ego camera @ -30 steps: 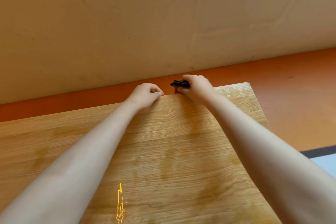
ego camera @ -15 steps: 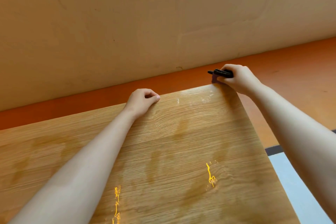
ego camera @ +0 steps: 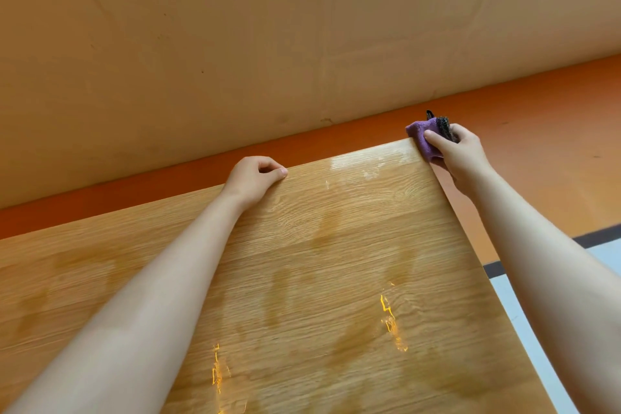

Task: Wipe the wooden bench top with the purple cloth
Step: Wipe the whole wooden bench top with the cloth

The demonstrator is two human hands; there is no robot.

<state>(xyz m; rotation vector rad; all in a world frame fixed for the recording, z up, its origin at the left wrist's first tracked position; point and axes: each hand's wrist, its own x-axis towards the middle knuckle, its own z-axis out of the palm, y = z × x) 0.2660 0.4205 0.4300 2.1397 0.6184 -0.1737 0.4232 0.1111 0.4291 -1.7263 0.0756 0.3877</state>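
Observation:
The wooden bench top [ego camera: 336,245] fills the lower frame, its grain running left to right, with a wet sheen near the far right corner. My right hand [ego camera: 460,153] grips the folded purple cloth [ego camera: 424,136] at that far right corner, partly over the bench's right edge. A dark object [ego camera: 444,128] is held together with the cloth. My left hand [ego camera: 253,178] rests curled on the far edge of the bench, holding nothing.
An orange floor strip [ego camera: 168,175] runs behind the bench below a tan wall [ego camera: 268,44]. Orange floor continues on the right, with a dark line and a pale blue area [ego camera: 537,312] beside the bench's right edge.
My right hand has slid the cloth rightwards along the far edge to the right corner, and the purple cloth now shows. My left hand has stayed on the far edge.

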